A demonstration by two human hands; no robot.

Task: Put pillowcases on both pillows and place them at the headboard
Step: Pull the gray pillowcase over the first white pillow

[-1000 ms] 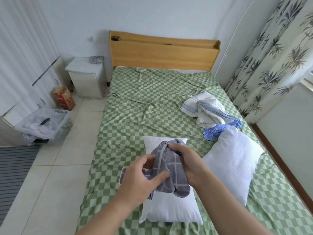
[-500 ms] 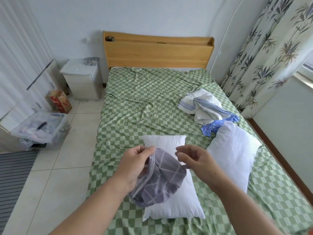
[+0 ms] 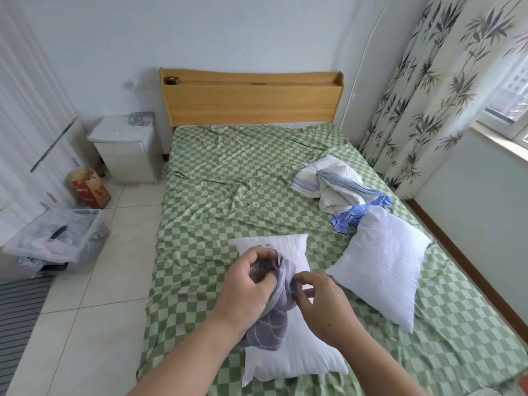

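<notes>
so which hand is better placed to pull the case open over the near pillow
Probably the right hand. The left hand already grips the bunched grey pillowcase, while the right hand's fingers only pinch its edge, directly above the near pillow, so it could spread the opening.

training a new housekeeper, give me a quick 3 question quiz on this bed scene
1. True or false: both pillows already lie at the headboard.
2. What does the left hand hold? A) blue cloth B) grey checked pillowcase C) red bag
3. Fill in: the second bare pillow lies to the ____ of the pillow under the hands.

Key
1. False: both lie near the foot of the bed, uncovered.
2. B; the right hand has its fingers at the same cloth, though its grip is unclear.
3. Right.
</notes>
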